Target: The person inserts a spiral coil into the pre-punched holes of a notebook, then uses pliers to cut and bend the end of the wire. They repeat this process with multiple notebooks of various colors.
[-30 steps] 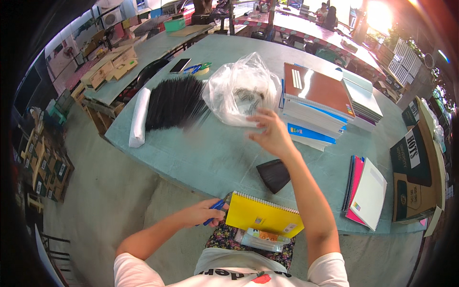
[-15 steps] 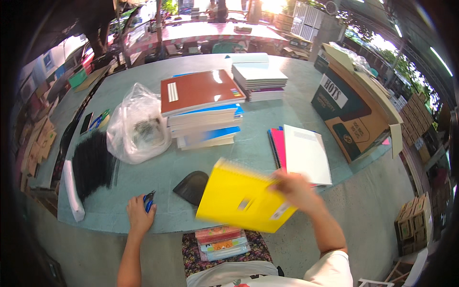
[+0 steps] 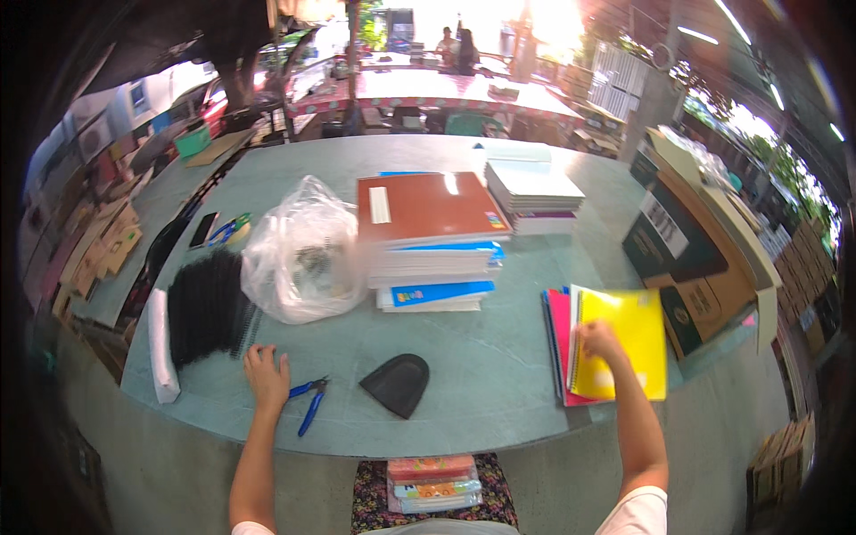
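head cam | worn high, looks steeply down at table (image 3: 464,392) | wide fisheye | single view

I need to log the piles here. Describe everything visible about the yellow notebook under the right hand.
The yellow notebook is a spiral-bound book with a plain, bright yellow cover that looks like card; its wire binding runs along the left edge. It lies flat and closed on top of a small stack of notebooks with pink and blue covers, near the right end of the grey-green table, beside a cardboard box. The right hand presses on its left part, near the binding.
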The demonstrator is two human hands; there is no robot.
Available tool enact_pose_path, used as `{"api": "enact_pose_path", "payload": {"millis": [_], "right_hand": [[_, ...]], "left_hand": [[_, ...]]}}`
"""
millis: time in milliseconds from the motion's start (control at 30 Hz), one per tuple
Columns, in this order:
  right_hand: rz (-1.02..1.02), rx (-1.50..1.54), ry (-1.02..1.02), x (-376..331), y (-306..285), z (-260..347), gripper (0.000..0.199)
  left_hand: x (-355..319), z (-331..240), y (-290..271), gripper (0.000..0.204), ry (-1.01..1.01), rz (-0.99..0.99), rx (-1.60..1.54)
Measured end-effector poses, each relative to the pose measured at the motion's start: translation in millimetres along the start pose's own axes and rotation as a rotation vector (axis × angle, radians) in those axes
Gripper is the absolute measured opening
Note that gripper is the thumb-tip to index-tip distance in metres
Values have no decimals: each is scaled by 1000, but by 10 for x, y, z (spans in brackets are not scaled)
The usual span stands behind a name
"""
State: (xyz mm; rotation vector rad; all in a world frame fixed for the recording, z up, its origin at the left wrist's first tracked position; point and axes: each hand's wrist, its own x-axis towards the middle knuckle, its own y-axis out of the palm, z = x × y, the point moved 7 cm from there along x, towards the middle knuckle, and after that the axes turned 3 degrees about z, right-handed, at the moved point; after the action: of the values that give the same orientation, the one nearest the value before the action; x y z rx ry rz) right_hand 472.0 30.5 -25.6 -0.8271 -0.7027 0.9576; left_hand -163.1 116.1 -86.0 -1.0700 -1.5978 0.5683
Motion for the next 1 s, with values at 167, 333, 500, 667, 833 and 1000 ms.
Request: {"api": "enact_pose_path", "payload": {"millis": [167,333,500,667,833,1000], "right_hand": [[-81,-235,-160,187,217,1456,13],[-353,-69,-949,-63,690,3679,31],[-262,-530,-762,213,1400,4272,46],[55,-503,-665,403,1324,4323,43],[-80,123,-636,504,318,4151,31],[73,1110,-631,-74,-974,4128,38]], "left_hand": [[-86,-18,-222,19,-59,-93,-24],[-139,80,-187,16,-59,-96,-44],[-138,37,-162,14,-50,-116,-72],[-145,125,-172,16,-107,-81,-111],[-53,-238,-455,18,90,-247,-38],[408,-1166,-543,47,-349,-22,-1479]]}}
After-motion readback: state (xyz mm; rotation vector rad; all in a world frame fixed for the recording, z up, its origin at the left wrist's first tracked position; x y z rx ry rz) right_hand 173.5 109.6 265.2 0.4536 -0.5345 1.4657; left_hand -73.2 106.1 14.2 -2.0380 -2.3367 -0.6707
